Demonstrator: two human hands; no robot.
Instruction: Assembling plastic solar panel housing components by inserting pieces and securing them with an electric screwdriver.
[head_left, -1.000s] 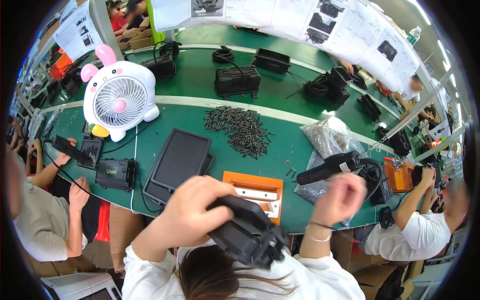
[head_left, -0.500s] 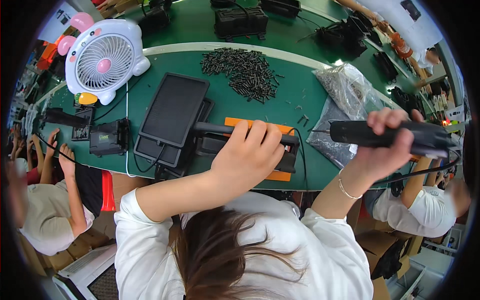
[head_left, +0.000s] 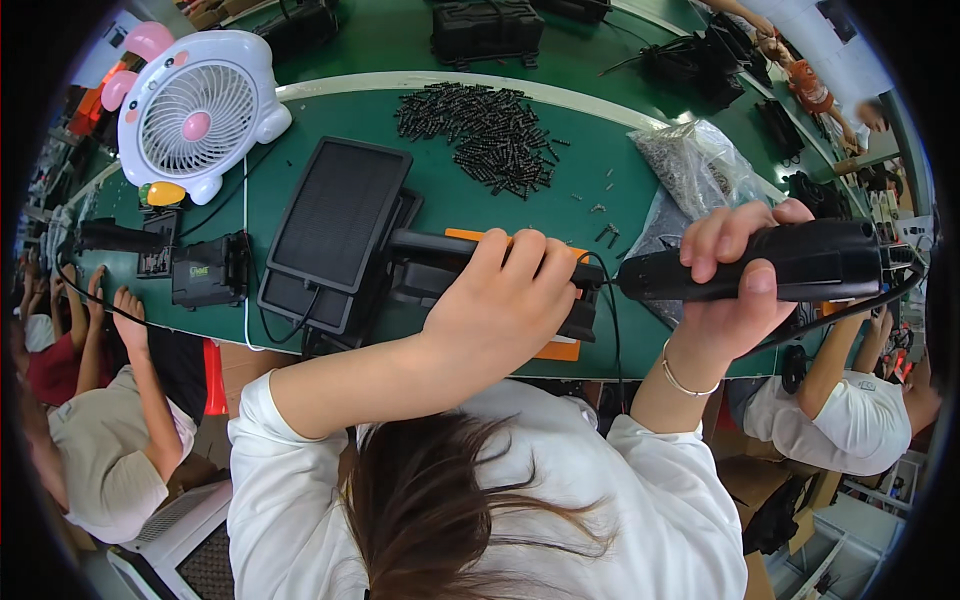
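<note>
My left hand is closed round the black arm of a device with a flat, dark solar-type panel at its left. Under the arm, a black housing lies over an orange piece on the table. In my right hand is a corded black electric screwdriver, lying sideways with its nose toward the housing's right end. The bit is hard to see there, so I cannot tell whether it touches. A thin black cable hangs by that end.
Beyond the device lies a heap of black screws, with a few loose screws to its right. A clear bag of small metal parts is at the right. A white fan and a black box stand left. Co-workers sit on both sides.
My right hand has brought the screwdriver left, its nose now beside the housing's right end. The left hand keeps its grip on the arm, nearly unmoved.
</note>
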